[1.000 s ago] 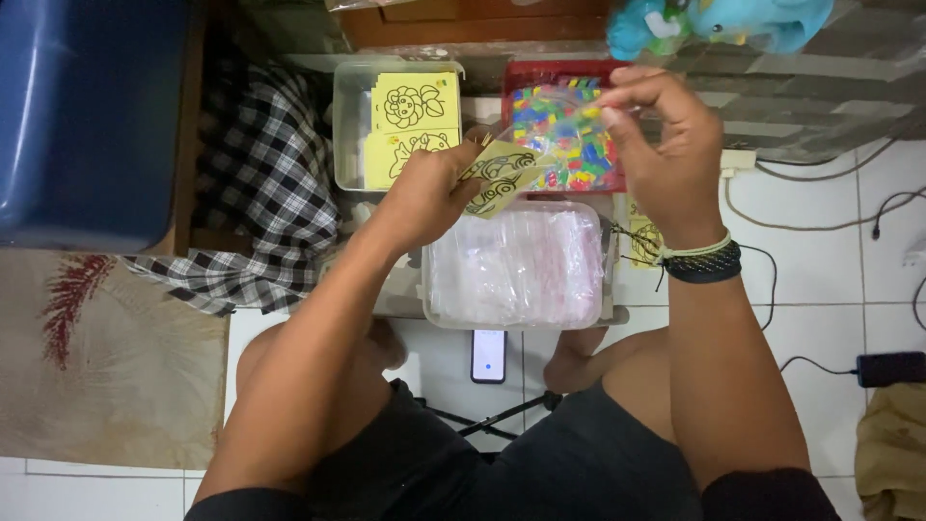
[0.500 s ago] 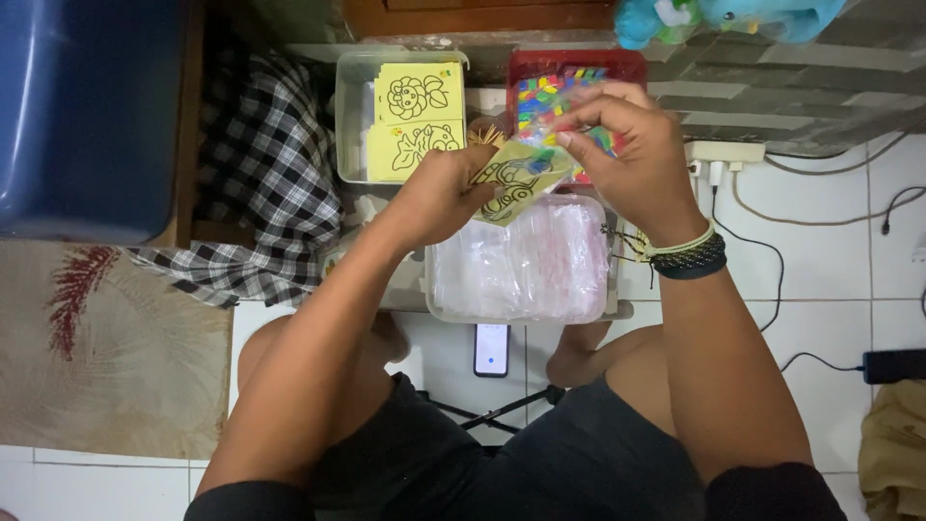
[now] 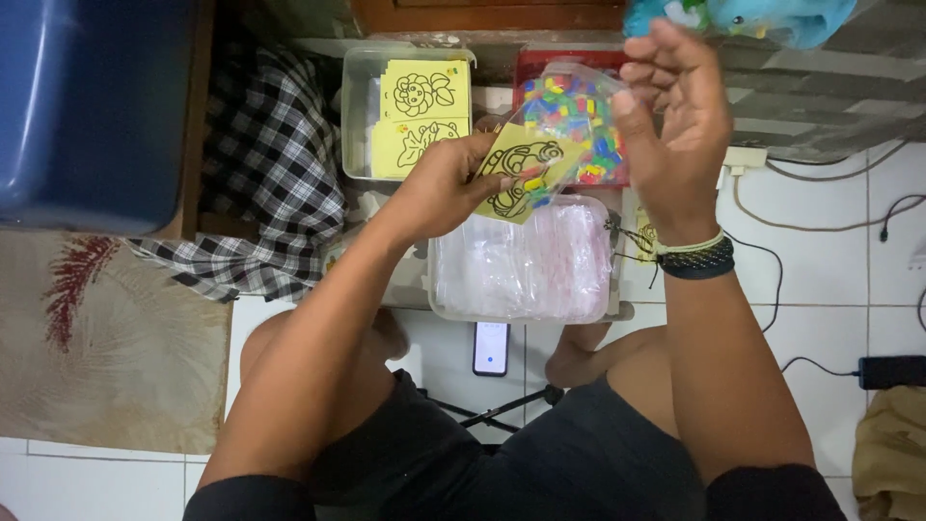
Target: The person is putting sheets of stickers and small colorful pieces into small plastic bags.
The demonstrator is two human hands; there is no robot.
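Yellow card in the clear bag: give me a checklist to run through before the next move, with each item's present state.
1. Left hand grips the yellow card in its clear bag: ok.
2. Right hand grips the bag: not ok, its fingers are spread open beside it.
3. Coloured pieces sit inside the bag with the card: ok, a few show on the card's face.
4. Bag mouth sealed: cannot tell.
5. Red tray of coloured pieces lies right behind the bag: ok.
6. Clear tub of yellow cards lies beside the left hand: ok.
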